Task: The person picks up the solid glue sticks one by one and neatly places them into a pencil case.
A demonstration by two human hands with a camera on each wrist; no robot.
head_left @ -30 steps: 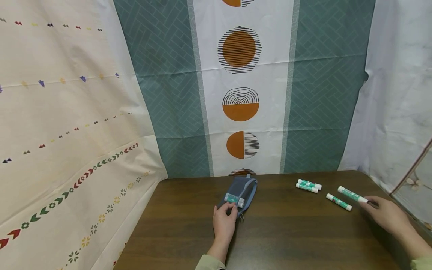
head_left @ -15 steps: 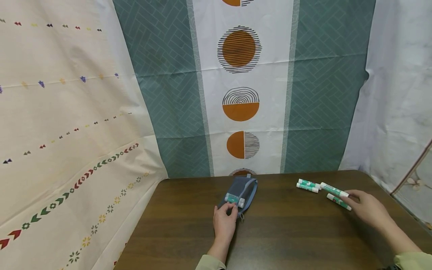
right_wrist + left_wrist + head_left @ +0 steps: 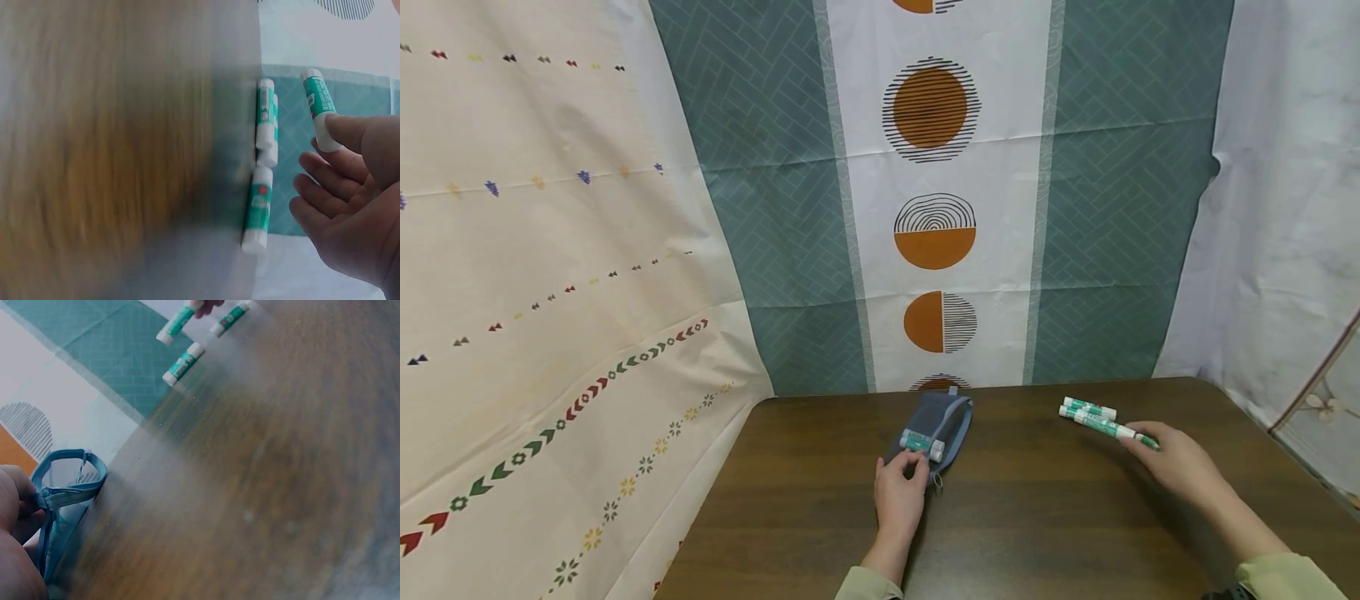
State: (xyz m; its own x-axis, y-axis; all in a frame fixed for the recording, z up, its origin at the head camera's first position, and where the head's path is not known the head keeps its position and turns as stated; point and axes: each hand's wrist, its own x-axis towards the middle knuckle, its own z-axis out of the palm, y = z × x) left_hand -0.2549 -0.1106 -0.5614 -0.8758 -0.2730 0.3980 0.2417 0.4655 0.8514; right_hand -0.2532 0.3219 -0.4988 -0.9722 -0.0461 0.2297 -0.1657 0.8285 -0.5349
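My left hand (image 3: 900, 496) pinches the open edge of a small blue zip pouch (image 3: 927, 408) lying on the table. Through its side show green-and-white glue sticks (image 3: 919, 442). In the left wrist view, the pouch's zipped rim (image 3: 69, 497) is spread into a loop beside the fingers. My right hand (image 3: 356, 181) holds another glue stick (image 3: 320, 100) by one end, between thumb and forefinger, raised above the table. Near it on the tabletop lie a pair of glue sticks (image 3: 265, 112) side by side and a single glue stick (image 3: 257, 209), mostly hidden behind the right hand's stick in the head view.
The brown wooden table (image 3: 1000, 517) carries everything. Behind it hangs a green and white patterned cloth (image 3: 940, 250). A cream cloth (image 3: 587, 333) drapes along the left side and a pale cloth (image 3: 1277, 208) along the right.
My right hand has moved left with its glue stick, from the table's right side to over the loose sticks. The left hand and the pouch stay put.
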